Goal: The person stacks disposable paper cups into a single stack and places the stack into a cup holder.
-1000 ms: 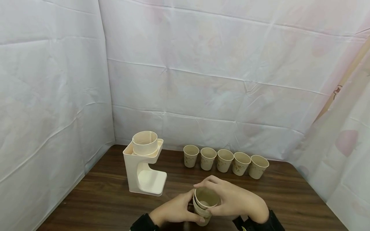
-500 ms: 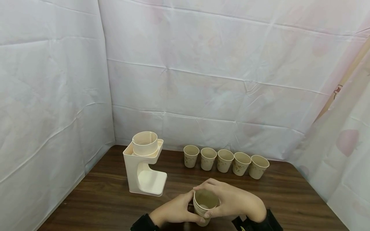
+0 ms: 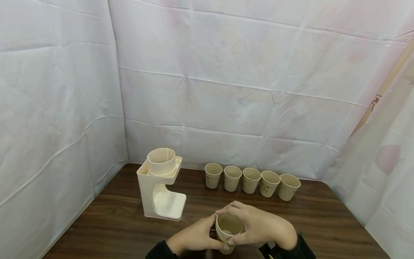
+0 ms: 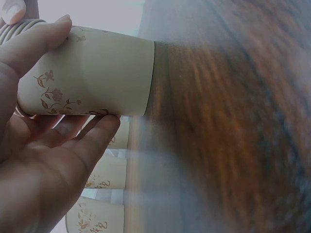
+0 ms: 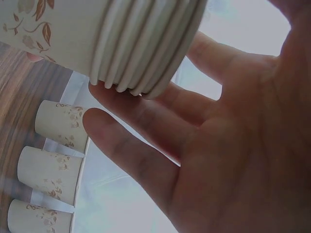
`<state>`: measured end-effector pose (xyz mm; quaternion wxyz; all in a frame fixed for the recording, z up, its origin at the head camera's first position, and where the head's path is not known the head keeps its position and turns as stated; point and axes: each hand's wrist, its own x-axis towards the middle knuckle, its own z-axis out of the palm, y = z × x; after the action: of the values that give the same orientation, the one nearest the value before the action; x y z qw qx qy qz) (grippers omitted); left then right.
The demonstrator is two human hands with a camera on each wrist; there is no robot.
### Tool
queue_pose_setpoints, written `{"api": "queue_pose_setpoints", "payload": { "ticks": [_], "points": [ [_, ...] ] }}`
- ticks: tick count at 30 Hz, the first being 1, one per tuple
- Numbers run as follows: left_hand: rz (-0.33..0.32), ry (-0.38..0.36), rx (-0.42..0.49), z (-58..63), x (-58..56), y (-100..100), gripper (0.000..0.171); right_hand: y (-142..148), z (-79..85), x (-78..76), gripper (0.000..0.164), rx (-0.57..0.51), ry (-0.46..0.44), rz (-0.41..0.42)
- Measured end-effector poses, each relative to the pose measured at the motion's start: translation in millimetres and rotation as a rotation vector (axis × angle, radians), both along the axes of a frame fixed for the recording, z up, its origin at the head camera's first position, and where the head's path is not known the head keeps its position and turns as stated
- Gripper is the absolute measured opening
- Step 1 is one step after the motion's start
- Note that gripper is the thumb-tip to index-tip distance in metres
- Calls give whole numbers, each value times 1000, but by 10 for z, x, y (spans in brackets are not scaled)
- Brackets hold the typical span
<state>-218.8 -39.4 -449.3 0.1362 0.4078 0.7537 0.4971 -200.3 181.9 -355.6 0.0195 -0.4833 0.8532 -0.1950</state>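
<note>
A stack of nested beige paper cups [image 3: 229, 223] stands upright at the front of the table, between both hands. My left hand [image 3: 201, 234] holds the stack around its lower body, thumb on the near side. In the left wrist view, a printed floral pattern shows on the cup wall [image 4: 102, 73], with the fingers of my left hand [image 4: 53, 155] along the far side. My right hand [image 3: 260, 225] grips the stack near its top rims, thumb in front and fingers behind. Several closely spaced rims [image 5: 146, 43] show beside my right hand [image 5: 218, 141] in the right wrist view.
Several matching paper cups [image 3: 250, 181] stand upright in a row along the table's back edge. To the left is a cream C-shaped stand [image 3: 148, 194] with a round open holder [image 3: 161, 163] on top. White fabric [image 3: 207, 90] encloses the dark wooden table [image 3: 113, 216].
The top cup, which stood higher a second ago, has sunk down into the stack, and its rim now sits close to the others. My right hand lowered slightly with it.
</note>
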Motion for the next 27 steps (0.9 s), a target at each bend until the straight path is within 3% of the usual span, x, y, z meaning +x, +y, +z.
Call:
{"api": "queue_pose_setpoints", "payload": {
  "ticks": [10,21,27],
  "points": [
    [-23,-21,31,-8,-18,14,73,46,32,13,61,8,-68,-59],
    [-26,-21,40,-15,-30,19,72,149,98,16,57,3,-6,-68],
    [-28,-27,55,-15,-29,24,72,274,156,18,58,6,-16,-161]
  ]
}}
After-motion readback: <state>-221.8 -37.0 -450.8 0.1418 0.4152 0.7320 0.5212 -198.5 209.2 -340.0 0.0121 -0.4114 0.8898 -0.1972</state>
